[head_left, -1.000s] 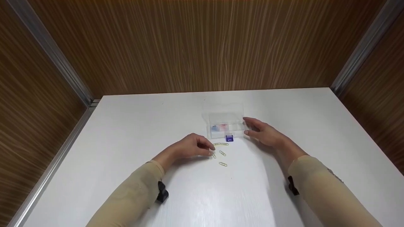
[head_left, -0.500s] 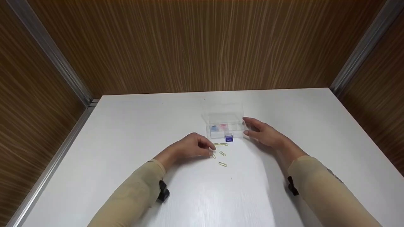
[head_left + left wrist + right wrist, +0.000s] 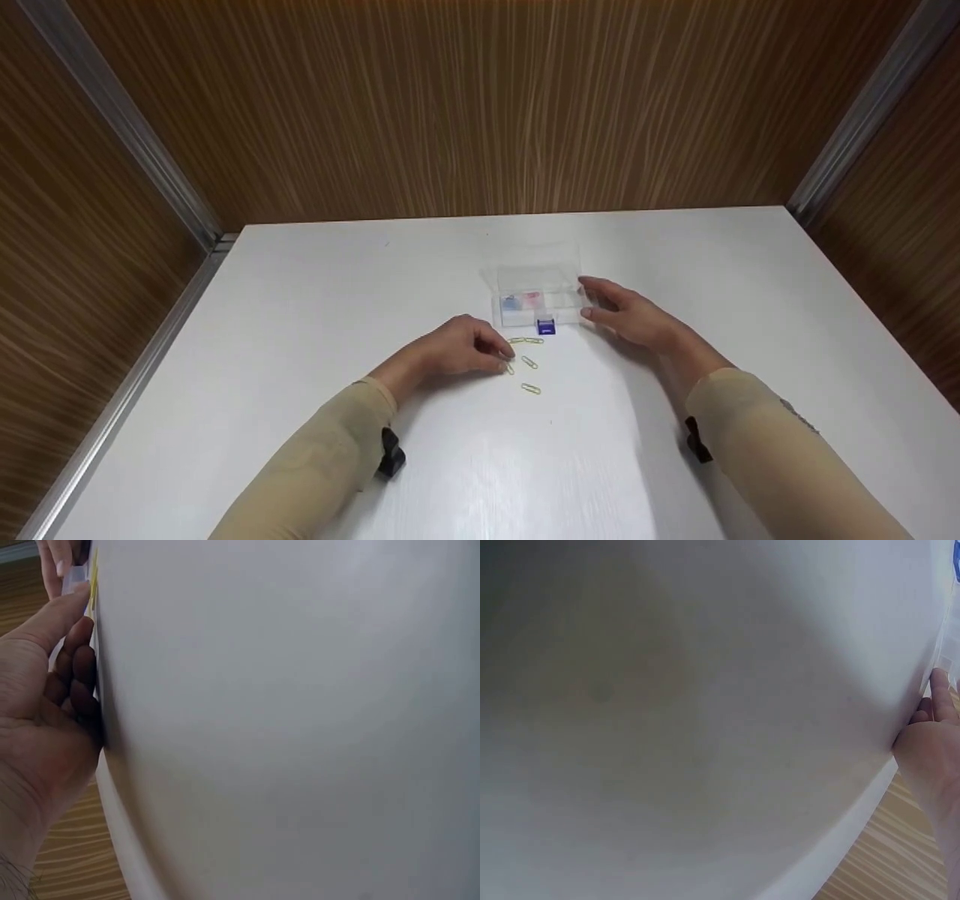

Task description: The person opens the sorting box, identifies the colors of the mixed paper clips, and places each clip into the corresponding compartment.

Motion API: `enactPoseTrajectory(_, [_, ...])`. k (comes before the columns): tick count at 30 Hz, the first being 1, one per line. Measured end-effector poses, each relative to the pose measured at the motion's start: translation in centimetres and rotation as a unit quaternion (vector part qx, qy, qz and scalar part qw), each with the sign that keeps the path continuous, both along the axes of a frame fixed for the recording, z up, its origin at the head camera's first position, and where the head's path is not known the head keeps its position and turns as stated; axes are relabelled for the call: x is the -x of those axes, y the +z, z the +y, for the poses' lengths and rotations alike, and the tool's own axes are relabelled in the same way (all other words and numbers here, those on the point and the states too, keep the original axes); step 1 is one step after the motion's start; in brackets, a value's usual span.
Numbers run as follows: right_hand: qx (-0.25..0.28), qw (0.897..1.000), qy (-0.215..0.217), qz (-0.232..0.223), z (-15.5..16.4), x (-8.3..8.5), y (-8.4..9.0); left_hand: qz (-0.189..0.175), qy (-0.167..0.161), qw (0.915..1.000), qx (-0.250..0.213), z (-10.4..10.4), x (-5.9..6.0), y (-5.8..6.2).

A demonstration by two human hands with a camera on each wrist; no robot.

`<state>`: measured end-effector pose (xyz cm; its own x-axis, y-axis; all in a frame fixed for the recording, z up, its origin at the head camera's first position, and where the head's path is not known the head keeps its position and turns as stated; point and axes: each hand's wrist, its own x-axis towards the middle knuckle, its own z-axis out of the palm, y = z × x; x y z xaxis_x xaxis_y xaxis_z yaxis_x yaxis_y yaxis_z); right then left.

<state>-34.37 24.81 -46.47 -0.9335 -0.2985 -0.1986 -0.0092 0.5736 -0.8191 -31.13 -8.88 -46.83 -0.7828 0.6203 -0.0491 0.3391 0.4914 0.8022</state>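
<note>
A clear plastic compartment box [image 3: 561, 316] lies with its lid up, a blue and a pink patch in its left compartments and a purple latch [image 3: 546, 327] at the front. At its right end, my right hand [image 3: 632, 318] holds the box between thumb and forefinger; only part of this hand [image 3: 935, 746] enters the right wrist view. My left hand [image 3: 463, 346] rests low on the table, thumb and forefinger slightly apart at a yellow paper clip [image 3: 510, 369]. In the left wrist view, this yellow clip [image 3: 94, 581] is at the thumb tip, seen edge-on.
Several other yellow paper clips lie before the box, among them one [image 3: 529, 362] in the middle and one [image 3: 531, 389] nearer me. The white table [image 3: 337, 300] ends at a wood-patterned panel [image 3: 480, 112] behind, with similar panels on both sides.
My left hand has shifted very slightly to the right beside the same paper clip. The right hand and the box keep their places.
</note>
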Motion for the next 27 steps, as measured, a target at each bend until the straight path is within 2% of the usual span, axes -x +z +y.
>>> enactPoseTrajectory(7, [-0.001,1.0,-0.002,-0.005,-0.06,0.0,-0.02,0.003,0.003,1.0,-0.001,0.02,-0.08,-0.08])
enactPoseTrajectory(14, [0.005,1.0,0.005,0.015,-0.08,0.08,-0.12,0.014,0.003,0.9999,0.008,0.05,-0.29,0.07])
enactPoseTrajectory(27, [-0.006,1.0,0.002,0.016,-0.07,0.18,-0.23,0.031,-0.002,0.9992,0.026,0.25,-0.3,0.0])
